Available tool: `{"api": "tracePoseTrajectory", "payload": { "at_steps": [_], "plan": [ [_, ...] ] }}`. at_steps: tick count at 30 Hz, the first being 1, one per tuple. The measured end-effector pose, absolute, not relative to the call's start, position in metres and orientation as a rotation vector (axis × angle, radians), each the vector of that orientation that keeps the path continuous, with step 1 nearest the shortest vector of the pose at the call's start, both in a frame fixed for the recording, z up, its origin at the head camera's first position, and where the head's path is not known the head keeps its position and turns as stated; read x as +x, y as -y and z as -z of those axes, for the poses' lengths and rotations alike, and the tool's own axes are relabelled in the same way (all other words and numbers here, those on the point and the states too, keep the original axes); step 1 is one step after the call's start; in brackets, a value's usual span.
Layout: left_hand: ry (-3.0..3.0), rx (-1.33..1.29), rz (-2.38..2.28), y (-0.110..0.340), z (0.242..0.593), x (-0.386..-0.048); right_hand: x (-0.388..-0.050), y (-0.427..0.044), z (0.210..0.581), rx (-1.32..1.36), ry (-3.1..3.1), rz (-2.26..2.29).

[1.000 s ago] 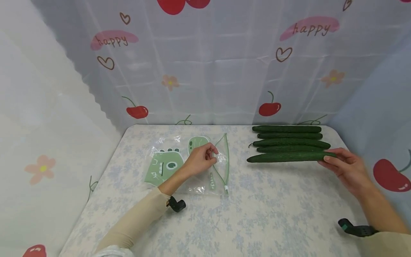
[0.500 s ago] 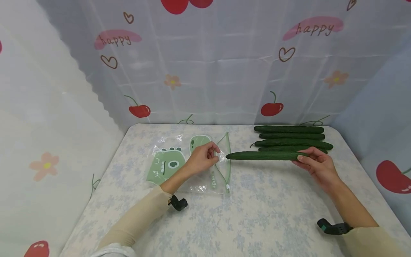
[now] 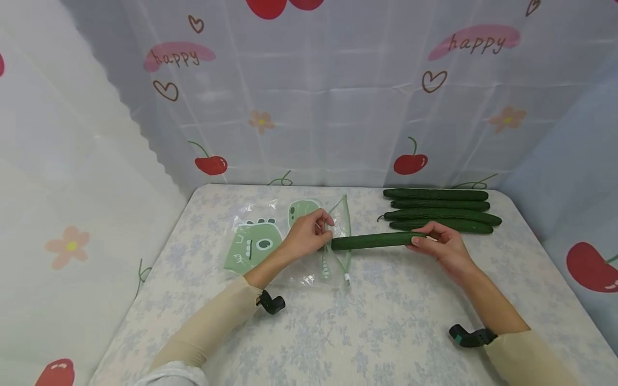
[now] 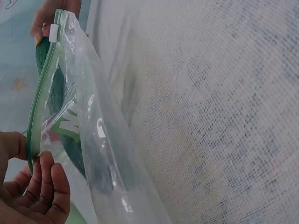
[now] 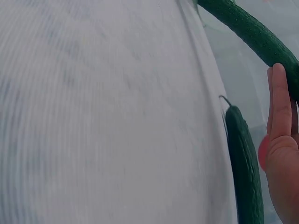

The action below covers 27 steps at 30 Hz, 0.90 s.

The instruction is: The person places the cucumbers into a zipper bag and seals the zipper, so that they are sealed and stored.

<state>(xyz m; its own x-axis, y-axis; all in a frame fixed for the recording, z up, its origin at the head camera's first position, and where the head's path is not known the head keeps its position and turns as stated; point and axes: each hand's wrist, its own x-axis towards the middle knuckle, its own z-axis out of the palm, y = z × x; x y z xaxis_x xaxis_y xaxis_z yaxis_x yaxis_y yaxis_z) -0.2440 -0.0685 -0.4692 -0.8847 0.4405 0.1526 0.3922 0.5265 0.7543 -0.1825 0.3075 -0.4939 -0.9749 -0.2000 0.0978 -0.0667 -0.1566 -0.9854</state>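
In the head view my left hand (image 3: 306, 233) lies over a clear zip bag (image 3: 263, 262) printed with a green dinosaur. The left wrist view shows that hand (image 4: 37, 191) pinching the green zip edge (image 4: 33, 121) of the bag's mouth between thumb and fingers. My right hand (image 3: 446, 249) grips one end of a long green cucumber (image 3: 376, 240). Its far end is inside the bag's mouth, and the left wrist view shows the cucumber (image 4: 56, 88) through the clear plastic. A white slider (image 4: 53, 32) sits on the zip.
Several cucumbers (image 3: 439, 215) lie side by side at the table's back right; one cucumber (image 5: 245, 172) shows in the right wrist view. The table has a pale floral cloth (image 3: 386, 321). Behind it hangs a curtain (image 3: 309, 139) with cherries, hearts and flowers.
My right hand has carried the cucumber leftward from beside the row, and its end has gone into the bag's mouth. My left hand has stayed at the bag.
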Motion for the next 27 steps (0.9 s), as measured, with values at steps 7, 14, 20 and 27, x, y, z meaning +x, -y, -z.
{"api": "tracePoseTrajectory", "payload": {
  "at_steps": [7,14,20,27],
  "plan": [
    [-2.717,0.711,-1.342,0.064,0.464,-0.243,-0.192,-0.278,0.502,-0.340,-1.949,2.278],
    [-2.711,0.702,-1.383,0.063,0.462,-0.246,-0.203,-0.246,0.511,-0.314,-1.936,2.299],
    [-2.715,0.708,-1.396,0.060,0.461,-0.246,-0.207,-0.222,0.513,-0.311,-1.922,2.326],
    [-2.728,0.701,-1.390,0.061,0.459,-0.246,-0.210,-0.204,0.512,-0.291,-1.933,2.312]
  ]
}}
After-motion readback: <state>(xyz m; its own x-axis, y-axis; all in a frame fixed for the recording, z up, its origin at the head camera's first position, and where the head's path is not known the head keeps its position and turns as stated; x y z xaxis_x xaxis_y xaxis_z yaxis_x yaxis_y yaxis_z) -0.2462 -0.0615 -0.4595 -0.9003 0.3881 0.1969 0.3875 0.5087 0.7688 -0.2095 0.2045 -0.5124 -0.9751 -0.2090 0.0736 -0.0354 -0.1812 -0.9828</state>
